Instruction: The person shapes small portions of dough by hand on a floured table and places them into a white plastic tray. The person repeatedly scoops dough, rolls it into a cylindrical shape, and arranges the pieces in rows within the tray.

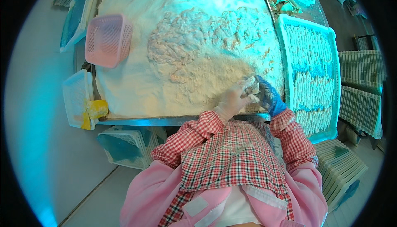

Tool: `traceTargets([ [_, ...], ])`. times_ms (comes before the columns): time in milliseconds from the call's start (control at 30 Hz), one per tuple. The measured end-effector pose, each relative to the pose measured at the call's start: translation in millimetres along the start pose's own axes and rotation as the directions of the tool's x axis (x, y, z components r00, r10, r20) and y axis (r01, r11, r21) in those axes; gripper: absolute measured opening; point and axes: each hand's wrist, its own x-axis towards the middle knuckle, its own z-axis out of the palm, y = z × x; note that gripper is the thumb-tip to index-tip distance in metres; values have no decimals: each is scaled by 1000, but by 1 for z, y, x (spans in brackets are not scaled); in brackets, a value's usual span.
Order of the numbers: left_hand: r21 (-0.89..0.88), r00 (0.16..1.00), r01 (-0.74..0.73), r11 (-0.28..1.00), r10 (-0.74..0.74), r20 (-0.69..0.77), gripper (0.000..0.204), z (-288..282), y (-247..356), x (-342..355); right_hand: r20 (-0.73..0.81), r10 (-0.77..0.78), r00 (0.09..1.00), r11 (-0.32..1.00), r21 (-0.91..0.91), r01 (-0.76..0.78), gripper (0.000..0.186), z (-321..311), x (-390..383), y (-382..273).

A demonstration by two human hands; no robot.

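Note:
My left hand (232,101), in a thin whitish glove dusted with powder, is at the near edge of the powder-covered table. Its fingers curl round a small floured piece (253,90) of pale, meat-like food. My right hand (269,96), in a blue glove, meets it from the other side, with its fingertips bent onto the same piece. The fingers partly hide the piece. Beyond both hands spreads a large heap of wet-looking pale pieces (194,41), lying in a thick layer of white powder (136,90).
Rows of floured strips fill a light blue tray (336,78) to the right. A pink basket (108,41) stands at the table's left side, near a white bin (76,99) with a yellow cloth (97,109). Stacked trays (337,169) stand low at the right; more trays (124,146) are below the table's front edge.

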Motion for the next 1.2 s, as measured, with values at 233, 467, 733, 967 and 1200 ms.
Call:
traceTargets([
  [233, 565, 968, 121, 816, 29, -249, 29, -68, -118, -49, 165, 52, 985, 940, 324, -104, 38, -11, 29, 26],
  [467, -480, 892, 265, 836, -402, -208, 18, -46, -32, -22, 101, -72, 992, 862, 507, 11, 43, 11, 33, 29],
  [733, 32, 975, 130, 991, -122, -186, 26, 4, -4, 6, 217, -332, 918, 827, 535, 173, 59, 12, 48, 55],
  [967, 134, 936, -258, 957, 282, -211, 45, 26, 23, 22, -117, -670, 733, 607, 483, 631, 50, 74, 26, 84],
  [1200, -12, 952, -303, 953, 302, -55, 54, 41, 14, 57, -93, -442, 892, 843, 296, 449, 56, 32, 5, 55],
])
